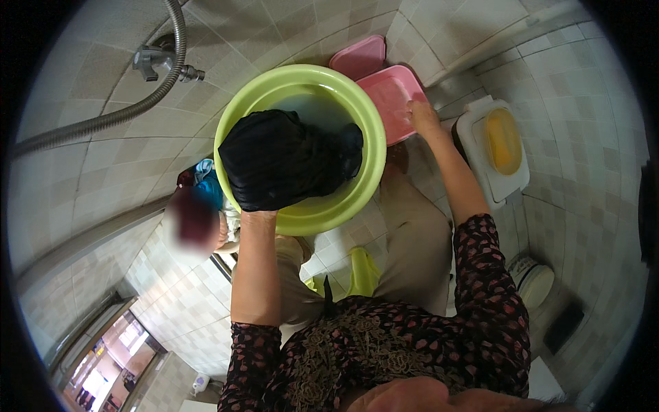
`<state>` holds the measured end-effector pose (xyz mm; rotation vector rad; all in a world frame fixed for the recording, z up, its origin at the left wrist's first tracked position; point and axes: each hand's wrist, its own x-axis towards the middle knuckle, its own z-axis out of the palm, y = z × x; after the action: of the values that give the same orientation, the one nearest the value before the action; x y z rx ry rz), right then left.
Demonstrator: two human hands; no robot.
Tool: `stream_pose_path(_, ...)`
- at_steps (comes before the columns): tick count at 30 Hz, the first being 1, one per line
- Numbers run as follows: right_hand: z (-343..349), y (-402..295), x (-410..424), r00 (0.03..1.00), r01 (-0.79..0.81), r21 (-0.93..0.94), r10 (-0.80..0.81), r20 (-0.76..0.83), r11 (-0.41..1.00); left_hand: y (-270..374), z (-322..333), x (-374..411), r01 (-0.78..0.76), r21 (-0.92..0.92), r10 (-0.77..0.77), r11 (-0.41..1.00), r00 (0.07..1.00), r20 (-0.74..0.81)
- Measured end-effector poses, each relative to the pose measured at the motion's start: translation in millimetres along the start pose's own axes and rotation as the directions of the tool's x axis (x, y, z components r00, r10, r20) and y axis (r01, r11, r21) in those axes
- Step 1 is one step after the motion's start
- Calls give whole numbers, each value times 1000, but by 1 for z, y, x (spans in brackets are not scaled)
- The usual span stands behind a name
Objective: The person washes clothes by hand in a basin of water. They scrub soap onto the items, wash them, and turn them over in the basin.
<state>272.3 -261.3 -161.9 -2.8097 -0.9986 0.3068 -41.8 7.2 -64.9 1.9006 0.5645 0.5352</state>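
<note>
A black garment [278, 159] lies bunched in a large lime-green plastic basin [378, 149], partly in cloudy water [329, 105]. Its near part drapes over my left hand, which bears it up; only the wrist [259, 219] shows below the cloth, so the fingers are hidden. My right hand [423, 117] reaches over the right rim of a shallow pink plastic container [389, 103]. The fingers are curled down inside it, near whitish residue on its bottom. Whether they pinch anything cannot be made out. Behind the container leans its pink lid [360, 57].
A metal shower hose [177, 46] and a wall tap [154, 62] are at upper left. Wet-looking clothes [208, 190] lie left of the basin, partly blurred. A white lidded bin [494, 154] with a yellow insert stands right. A white tub [533, 286] sits farther back.
</note>
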Motion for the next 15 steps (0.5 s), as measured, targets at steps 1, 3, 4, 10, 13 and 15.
stream_pose_path(1,17,10,3,999,-42,-52,44,31,998,0,1,1,4,-7,-4,1000,1000,0)
stream_pose_path(3,40,25,14,987,-115,-154,130,91,981,1,2,2,11,-13,-11,1000,1000,6)
stream_pose_path(4,48,28,19,974,-139,-210,173,150,968,1,2,2,13,-14,-13,1000,1000,11)
stream_pose_path(10,65,24,33,926,-216,-163,256,279,963,3,-2,2,28,-6,-28,1000,999,15)
stream_pose_path(13,62,18,29,945,-238,-2,232,232,971,5,-2,5,24,-20,-23,1000,999,23)
stream_pose_path(15,51,11,26,935,-310,123,279,221,943,7,-4,7,17,-23,-17,1000,1000,23)
